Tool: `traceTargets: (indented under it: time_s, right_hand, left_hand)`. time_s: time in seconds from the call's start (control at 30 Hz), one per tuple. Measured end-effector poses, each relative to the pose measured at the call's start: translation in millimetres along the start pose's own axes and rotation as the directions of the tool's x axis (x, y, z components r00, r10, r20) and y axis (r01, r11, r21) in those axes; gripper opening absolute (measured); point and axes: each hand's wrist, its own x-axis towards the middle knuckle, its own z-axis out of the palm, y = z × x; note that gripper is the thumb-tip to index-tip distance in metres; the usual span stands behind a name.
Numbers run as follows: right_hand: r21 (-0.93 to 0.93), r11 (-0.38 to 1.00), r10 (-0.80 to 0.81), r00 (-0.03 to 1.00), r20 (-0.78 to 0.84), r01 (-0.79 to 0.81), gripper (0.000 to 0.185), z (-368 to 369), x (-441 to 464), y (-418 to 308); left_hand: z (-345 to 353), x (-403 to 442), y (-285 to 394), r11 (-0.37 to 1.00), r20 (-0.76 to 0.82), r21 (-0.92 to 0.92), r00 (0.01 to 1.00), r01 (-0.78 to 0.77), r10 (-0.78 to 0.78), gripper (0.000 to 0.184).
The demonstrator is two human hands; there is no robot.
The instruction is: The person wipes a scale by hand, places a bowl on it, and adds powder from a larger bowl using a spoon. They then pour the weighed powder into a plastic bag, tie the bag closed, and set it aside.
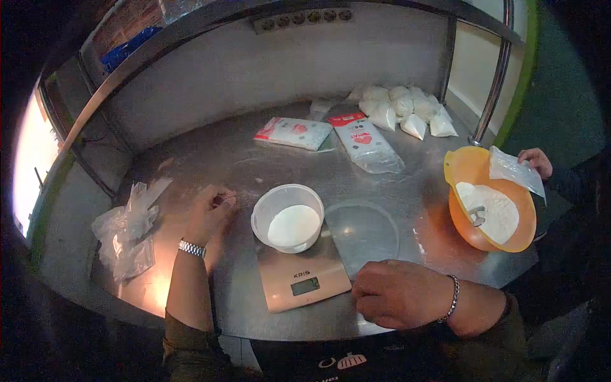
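A kitchen scale (pixel 305 267) marked KRIS lies on the metal table. On its upper part stands a clear plastic tub (pixel 258 219) with white powder (pixel 294 226) in it. My left hand (pixel 215 209), below which a metal watch shows, rests left of the tub with curled fingers and no visible object in them. My right hand (pixel 400 293), above a chain bracelet, is closed beside the scale's lower right edge. Its palm side is hidden. A clear round lid (pixel 363 232) lies flat right of the tub.
At right, another person's hand (pixel 536 162) holds a plastic bag (pixel 515 172) over an orange bowl (pixel 461 213) of white powder with a metal scoop. Several filled bags (pixel 407 108) lie at the back, near two printed packs (pixel 294 132). Crumpled plastic (pixel 130 232) lies at left.
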Motion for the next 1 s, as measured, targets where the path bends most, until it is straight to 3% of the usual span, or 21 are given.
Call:
traceTargets:
  time_s: [0.13, 0.23, 0.4, 0.5, 0.6, 0.83, 0.93, 1.0]
  right_hand:
    - [-0.015, 1.000, 0.009, 1.000, 0.012, -0.008, 0.016, -2, 1, 1]
    - [0.024, 1.000, -0.004, 1.000, -0.023, 0.005, 0.013, 0, 1, 1]
    - [0.082, 0.986, 0.155, 0.983, -0.100, -0.147, 0.009, 7, -2, 0]
    - [0.026, 0.999, 0.025, 0.997, -0.070, -0.023, 0.013, 3, -2, 2]
    - [-0.004, 0.999, 0.048, 0.999, 0.020, -0.048, 0.012, 1, -1, 2]
    - [0.017, 0.998, 0.060, 0.998, 0.020, -0.061, 0.014, 1, -1, 2]
    - [0.025, 0.999, 0.044, 0.999, 0.016, -0.045, 0.014, 2, -2, 4]
    - [0.025, 0.997, 0.075, 0.997, 0.021, -0.076, 0.014, 1, -3, 2]
  left_hand:
    - [-1, -2, 5, 1.000, -0.005, 0.026, 1.000, -0.016, 0.016, 0.014]
    - [2, -1, -10, 0.993, 0.010, -0.113, 1.000, -0.027, 0.028, 0.014]
    - [-1, -1, 2, 1.000, 0.025, 0.011, 1.000, -0.008, 0.008, 0.014]
    - [-2, -2, 5, 1.000, 0.021, 0.003, 1.000, -0.004, 0.004, 0.014]
    - [-1, -3, 8, 1.000, 0.031, 0.006, 0.999, -0.007, 0.007, 0.014]
    - [-2, -1, 0, 0.999, 0.056, -0.039, 0.998, 0.001, 0.002, 0.014]
    - [-2, -2, 3, 0.998, 0.052, 0.055, 0.998, 0.018, -0.021, 0.015]
    - [0, 0, -6, 1.000, 0.055, -0.022, 0.998, -0.017, 0.018, 0.016]
